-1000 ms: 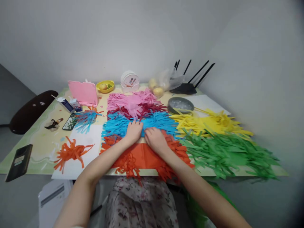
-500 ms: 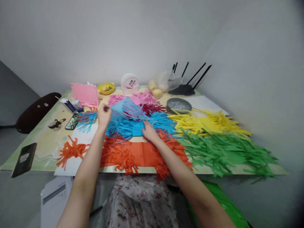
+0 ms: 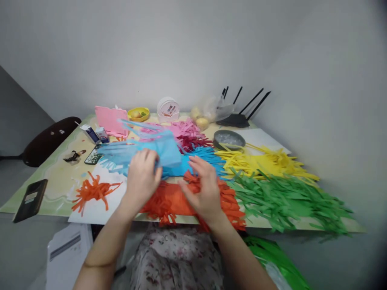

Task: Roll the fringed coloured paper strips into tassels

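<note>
- Your table (image 3: 62, 183) has a cream, green-edged surface.
- Orange fringed paper (image 3: 177, 195) lies before you, blue fringed paper (image 3: 208, 157) beyond it.
- To your right, yellow fringes (image 3: 266, 163) and green fringes (image 3: 299, 197).
- Farther off, a yellow dish (image 3: 138, 119).

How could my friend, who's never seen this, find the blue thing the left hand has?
Start at the big table against the wall. Over it, find the left hand, which holds a light blue fringed piece. Unlike the darker blue fringe lying to its right, that piece is held up and looks paler.
</note>
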The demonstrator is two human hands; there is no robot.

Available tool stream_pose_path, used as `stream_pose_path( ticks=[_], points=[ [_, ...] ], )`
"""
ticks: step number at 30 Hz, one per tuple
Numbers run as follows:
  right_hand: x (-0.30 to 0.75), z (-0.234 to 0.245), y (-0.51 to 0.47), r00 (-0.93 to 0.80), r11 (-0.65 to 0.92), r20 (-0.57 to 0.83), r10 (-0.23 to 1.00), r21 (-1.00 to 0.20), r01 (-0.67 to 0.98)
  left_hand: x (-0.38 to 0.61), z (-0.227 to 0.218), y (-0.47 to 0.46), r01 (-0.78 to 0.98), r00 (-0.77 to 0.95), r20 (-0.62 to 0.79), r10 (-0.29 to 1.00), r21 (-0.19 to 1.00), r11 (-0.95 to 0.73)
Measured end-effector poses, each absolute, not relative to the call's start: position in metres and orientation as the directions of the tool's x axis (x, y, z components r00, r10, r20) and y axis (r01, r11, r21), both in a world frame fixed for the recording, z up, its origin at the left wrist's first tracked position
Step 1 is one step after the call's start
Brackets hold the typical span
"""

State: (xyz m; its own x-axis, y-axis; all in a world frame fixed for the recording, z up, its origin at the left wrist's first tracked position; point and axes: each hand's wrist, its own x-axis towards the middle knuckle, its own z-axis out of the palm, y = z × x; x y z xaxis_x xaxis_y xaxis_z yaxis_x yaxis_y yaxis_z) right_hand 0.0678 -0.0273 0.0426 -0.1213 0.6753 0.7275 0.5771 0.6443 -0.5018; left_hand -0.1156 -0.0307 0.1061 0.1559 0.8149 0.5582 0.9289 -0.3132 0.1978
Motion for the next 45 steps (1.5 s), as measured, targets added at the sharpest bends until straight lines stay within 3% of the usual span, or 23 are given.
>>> stream_pose_path(
  ticks=[2, 5, 7, 10, 14, 22, 28, 35, 38, 40, 43, 45],
  points=[
    [0.063, 0.044, -0.035, -0.236, 0.699, 0.764, 0.6, -0.358, 0.618, -0.095, 0.092, -0.043, 0.919, 0.215, 0.478, 0.852, 0.197, -0.342],
    [0.072, 0.036, -0.027, -0.319, 0.679, 0.707, 0.632, -0.307, 0.667, -0.083, 0.079, -0.052, 0.902, 0.287, 0.41, 0.866, 0.189, -0.388],
    [0.087, 0.033, -0.021, -0.36, 0.671, 0.635, 0.683, -0.352, 0.652, -0.086, 0.075, -0.05, 0.873, 0.317, 0.381, 0.869, 0.242, -0.424],
    [0.107, 0.041, -0.02, -0.388, 0.619, 0.494, 0.778, -0.493, 0.612, -0.1, 0.069, -0.038, 0.735, 0.377, 0.34, 0.862, 0.456, -0.501],
    [0.124, 0.064, -0.023, -0.361, 0.494, 0.342, 0.867, -0.673, 0.55, -0.112, 0.068, -0.022, 0.568, 0.382, 0.246, 0.891, 0.698, -0.437],
    [0.143, 0.078, -0.02, -0.316, 0.472, 0.376, 0.871, -0.817, 0.33, -0.11, 0.08, -0.018, 0.239, 0.362, 0.182, 0.914, 0.93, -0.279],
    [0.146, 0.078, -0.024, -0.324, 0.48, 0.422, 0.847, -0.868, 0.125, -0.114, 0.08, -0.019, 0.082, 0.352, 0.129, 0.927, 0.982, -0.168],
    [0.144, 0.081, -0.026, -0.274, 0.44, 0.424, 0.863, -0.898, -0.004, -0.115, 0.092, -0.025, 0.088, 0.426, 0.206, 0.881, 0.96, -0.266],
    [0.145, 0.084, -0.027, -0.299, 0.475, 0.45, 0.841, -0.88, 0.011, -0.12, 0.098, -0.03, 0.155, 0.425, 0.177, 0.888, 0.952, -0.264],
    [0.147, 0.087, -0.027, -0.329, 0.521, 0.475, 0.816, -0.852, 0.061, -0.126, 0.102, -0.033, 0.177, 0.517, 0.136, 0.845, 0.949, -0.261],
    [0.147, 0.093, -0.029, -0.39, 0.608, 0.522, 0.759, -0.782, 0.137, -0.131, 0.109, -0.034, 0.084, 0.658, 0.096, 0.747, 0.977, -0.199],
    [0.146, 0.096, -0.03, -0.421, 0.663, 0.556, 0.717, -0.73, 0.167, -0.127, 0.113, -0.033, 0.081, 0.635, 0.057, 0.77, 0.987, -0.14]
  ],
)
